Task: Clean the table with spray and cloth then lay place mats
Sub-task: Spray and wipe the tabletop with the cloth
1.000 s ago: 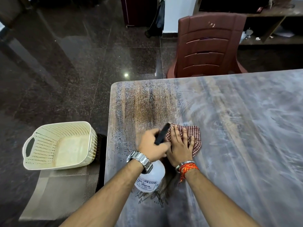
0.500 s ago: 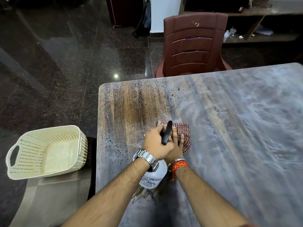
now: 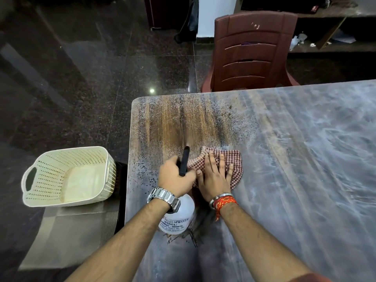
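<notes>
Grips the spray bottle [image 3: 179, 217] by its black top with the left hand [image 3: 175, 178], near the left edge of the table [image 3: 295, 159]; presses the red-checked cloth [image 3: 235, 159] flat beside it with the right hand [image 3: 213, 179], fingers straight.

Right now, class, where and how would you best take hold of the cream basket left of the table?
Take it by the handle slot in the basket's left end wall, coming from the left. Its perforated walls slope outward, so the slot likely holds best.
</notes>
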Tool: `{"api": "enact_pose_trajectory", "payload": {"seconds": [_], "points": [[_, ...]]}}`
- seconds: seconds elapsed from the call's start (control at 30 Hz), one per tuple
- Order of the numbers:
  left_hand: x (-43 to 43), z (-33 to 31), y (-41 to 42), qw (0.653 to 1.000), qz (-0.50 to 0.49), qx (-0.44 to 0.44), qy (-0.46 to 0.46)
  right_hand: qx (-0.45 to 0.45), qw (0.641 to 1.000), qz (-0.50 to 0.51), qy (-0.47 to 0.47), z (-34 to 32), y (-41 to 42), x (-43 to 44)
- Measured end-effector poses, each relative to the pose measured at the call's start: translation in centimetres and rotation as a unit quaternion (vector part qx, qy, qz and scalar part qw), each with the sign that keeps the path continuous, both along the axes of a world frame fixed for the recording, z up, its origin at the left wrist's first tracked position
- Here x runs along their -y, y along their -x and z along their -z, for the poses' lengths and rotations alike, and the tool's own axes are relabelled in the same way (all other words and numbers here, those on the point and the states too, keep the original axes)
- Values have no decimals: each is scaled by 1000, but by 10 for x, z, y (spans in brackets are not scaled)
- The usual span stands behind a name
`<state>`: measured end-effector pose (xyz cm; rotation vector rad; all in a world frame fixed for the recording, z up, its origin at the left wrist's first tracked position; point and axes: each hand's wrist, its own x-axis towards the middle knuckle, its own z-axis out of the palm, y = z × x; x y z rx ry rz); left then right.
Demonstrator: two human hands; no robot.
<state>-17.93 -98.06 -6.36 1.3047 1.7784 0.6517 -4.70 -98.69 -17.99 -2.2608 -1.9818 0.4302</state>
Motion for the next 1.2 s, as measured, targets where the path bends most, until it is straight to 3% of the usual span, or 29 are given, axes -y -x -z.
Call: {"api": "enact_pose_trajectory", "payload": {"seconds": [0.37, 0.47, 0.57, 0.7, 0.83, 1.03, 1.2], "points": [[-6, 5, 55, 992, -83, 79, 50, -39, 997, -29, -55, 6, 45, -19], [-11, 3, 70, 986, -120, 107, 52, -66, 983, -162, -52, 3, 71, -35], [-20, 7, 90, 987, -146, 63, 11, -69, 948, -307, -54, 3, 104, -60], [-45, 11, 110, 981, -176, 81, 0, -51, 925, -370, -67, 11, 139, -102], [-79, 11, 121, 981, -175, 82, -27, -9, 932, -358, -57, 11, 161, -166], [-116, 17, 121, 977, -172, 118, -50, -15, 954, -296, -42, 9, 182, -255], [-121, 20, 113, 976, -168, 123, -71, -18, 977, -208, -40, 10, 146, -314]]}}
